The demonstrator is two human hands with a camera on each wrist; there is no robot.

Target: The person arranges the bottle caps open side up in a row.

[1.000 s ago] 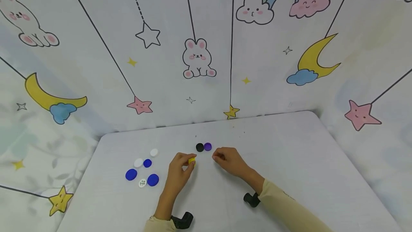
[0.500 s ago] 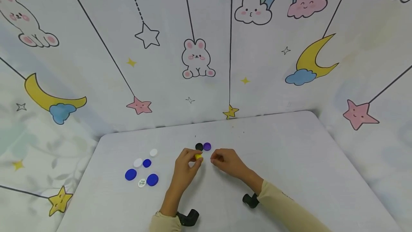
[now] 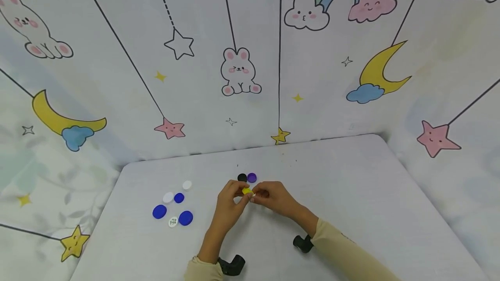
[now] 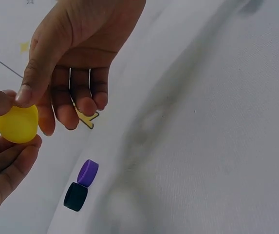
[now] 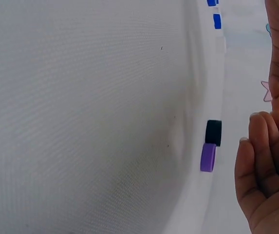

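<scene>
Two black devices (image 3: 233,266) sit at my wrists, by beige sleeves (image 3: 351,250). Beyond them my left hand (image 3: 228,203) has the yellow cap (image 4: 18,125) in its grip, pinched between thumb and fingertips, held up off the table (image 3: 332,211). Its face is round, smooth and a bright, even yellow; from the right wrist only a blunt yellow patch shows, cut off by the picture's border. My right hand (image 3: 279,198) meets it from the other side, its grip on the edge with thumb and forefinger. About level, to the left, lie three blue discs (image 3: 185,217), two larger than the third, two plain white discs (image 3: 187,185) and a white disc with dark print (image 3: 173,221). Just past the yellow cap, a black cap (image 3: 242,178) touches a purple cap (image 3: 252,178). Furthest off stands the cartoon-printed backdrop (image 3: 312,64).
</scene>
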